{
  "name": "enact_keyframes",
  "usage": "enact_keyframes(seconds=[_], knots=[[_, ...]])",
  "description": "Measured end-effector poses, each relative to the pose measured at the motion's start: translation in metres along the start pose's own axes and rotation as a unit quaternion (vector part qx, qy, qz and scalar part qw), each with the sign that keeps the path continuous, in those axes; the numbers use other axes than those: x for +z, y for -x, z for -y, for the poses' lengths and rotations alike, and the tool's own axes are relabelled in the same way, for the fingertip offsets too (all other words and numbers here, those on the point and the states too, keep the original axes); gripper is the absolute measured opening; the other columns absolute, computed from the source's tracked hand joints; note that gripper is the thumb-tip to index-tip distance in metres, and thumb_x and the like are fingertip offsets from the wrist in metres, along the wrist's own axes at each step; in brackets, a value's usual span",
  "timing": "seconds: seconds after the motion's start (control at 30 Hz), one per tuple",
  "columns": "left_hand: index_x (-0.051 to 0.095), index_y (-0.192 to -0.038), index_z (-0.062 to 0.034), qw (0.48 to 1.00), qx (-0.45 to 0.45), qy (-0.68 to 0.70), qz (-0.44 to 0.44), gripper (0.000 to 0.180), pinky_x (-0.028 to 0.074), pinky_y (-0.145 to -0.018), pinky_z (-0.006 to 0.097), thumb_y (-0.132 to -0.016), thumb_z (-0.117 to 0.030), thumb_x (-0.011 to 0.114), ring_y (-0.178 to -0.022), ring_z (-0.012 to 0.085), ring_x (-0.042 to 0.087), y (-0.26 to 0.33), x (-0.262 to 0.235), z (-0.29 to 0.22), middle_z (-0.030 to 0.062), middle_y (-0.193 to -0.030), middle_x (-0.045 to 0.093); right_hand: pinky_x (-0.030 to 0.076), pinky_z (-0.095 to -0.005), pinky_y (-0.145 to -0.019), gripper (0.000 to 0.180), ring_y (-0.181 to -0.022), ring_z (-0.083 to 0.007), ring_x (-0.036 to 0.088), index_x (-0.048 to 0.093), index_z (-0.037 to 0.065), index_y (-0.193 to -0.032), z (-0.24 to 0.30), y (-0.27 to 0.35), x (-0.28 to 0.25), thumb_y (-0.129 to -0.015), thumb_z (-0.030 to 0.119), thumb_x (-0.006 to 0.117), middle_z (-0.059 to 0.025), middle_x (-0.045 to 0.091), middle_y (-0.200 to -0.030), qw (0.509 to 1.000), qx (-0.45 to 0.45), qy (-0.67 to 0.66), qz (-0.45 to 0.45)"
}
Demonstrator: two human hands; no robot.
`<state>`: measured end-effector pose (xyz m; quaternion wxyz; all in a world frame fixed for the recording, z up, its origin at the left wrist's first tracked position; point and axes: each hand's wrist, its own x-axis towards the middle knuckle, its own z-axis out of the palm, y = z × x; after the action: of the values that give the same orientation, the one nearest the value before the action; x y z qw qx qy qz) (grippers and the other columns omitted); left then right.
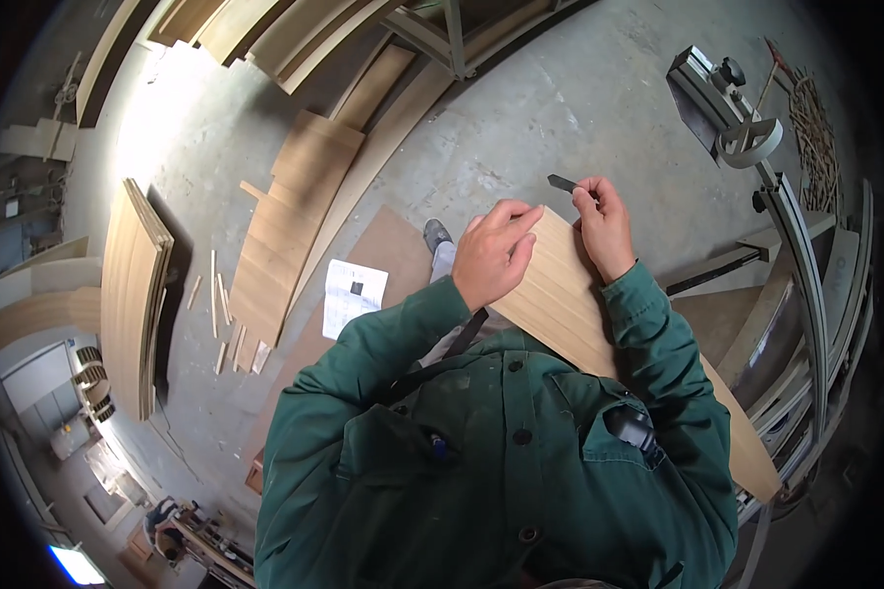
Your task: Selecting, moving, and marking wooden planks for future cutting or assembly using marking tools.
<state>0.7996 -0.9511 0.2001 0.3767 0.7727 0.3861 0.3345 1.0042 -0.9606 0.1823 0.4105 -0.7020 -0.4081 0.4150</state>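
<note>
Work on the long, pale-brown wooden panel (560,299) seems unfinished, how much remains unclear: its far end lies between the right hand (607,228), fingers pinching 1 flat, dark, pointed strip (561,183), and the left hand (491,255), fingers half-bent, grip impossible to tell.

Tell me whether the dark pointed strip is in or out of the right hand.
In: the right hand grips the dark strip, whose free end juts out leftward from the grasp.

smooth matt wood board (558,299), metal-looking blade (561,184), matt cloth jacket (476,501), paper sheet (342,302)
</note>
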Motion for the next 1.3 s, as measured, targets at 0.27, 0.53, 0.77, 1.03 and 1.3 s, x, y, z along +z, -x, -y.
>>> enact_keyframes(seconds=[0.27,0.53,0.77,1.03,1.3], knots=[[0.064,-0.124,-0.0048,1.0,-0.008,0.014,-0.019,0.037,0.05,-0.085,0.038,-0.088,-0.007,0.06,-0.097,0.03,0.063,-0.003,0.007,0.002,0.012,-0.114,0.061,0.045,-0.0276,-0.063,0.015,-0.07,-0.01,0.05,0.059,0.002,-0.099,-0.004,-0.01,-0.004,-0.098,0.017,0.058,-0.0008,0.059,-0.084,1.0,-0.014,-0.004,0.017],[0.064,-0.127,-0.0078,1.0,-0.022,0.015,-0.007,0.038,0.049,-0.086,0.04,-0.089,-0.011,0.06,-0.096,0.0295,0.063,0.008,0.007,0.007,0.011,-0.116,0.062,0.044,-0.0217,-0.062,0.01,-0.069,-0.0053,0.05,0.058,0.007,-0.101,0.0,-0.003,-0.003,-0.1,0.016,0.057,0.0036,0.055,-0.085,0.999,0.001,-0.027,0.033],[0.066,-0.125,-0.0089,0.996,-0.052,0.067,-0.024,0.036,0.045,-0.088,0.039,-0.09,-0.014,0.06,-0.096,0.0272,0.063,0.021,0.006,0.002,0.0086,-0.114,0.062,0.044,-0.0218,-0.062,0.01,-0.07,-0.0056,0.05,0.058,0.007,-0.102,0.004,0.008,-0.005,-0.1,0.016,0.057,0.0025,0.055,-0.087,0.999,-0.005,-0.014,0.048],[0.065,-0.125,-0.0034,0.989,-0.081,0.123,0.012,0.039,0.049,-0.088,0.037,-0.088,-0.012,0.067,-0.101,0.0311,0.063,0.075,-0.022,-0.002,0.0134,-0.113,0.064,0.05,-0.025,-0.072,0.008,-0.081,-0.0071,0.056,0.058,0.004,-0.103,0.018,0.005,-0.017,-0.101,0.012,0.056,0.0018,0.057,-0.093,0.99,-0.031,-0.009,0.134],[0.071,-0.115,-0.0099,0.98,-0.164,0.089,-0.068,0.034,0.046,-0.087,0.033,-0.083,-0.022,0.076,-0.097,0.021,0.064,0.13,-0.019,-0.011,0.0021,-0.108,0.069,0.045,-0.0254,-0.077,0.005,-0.084,-0.0139,0.055,0.061,0.0,-0.096,0.072,0.016,0.003,-0.095,0.005,0.061,-0.0034,0.059,-0.09,0.963,-0.193,0.107,0.152]])
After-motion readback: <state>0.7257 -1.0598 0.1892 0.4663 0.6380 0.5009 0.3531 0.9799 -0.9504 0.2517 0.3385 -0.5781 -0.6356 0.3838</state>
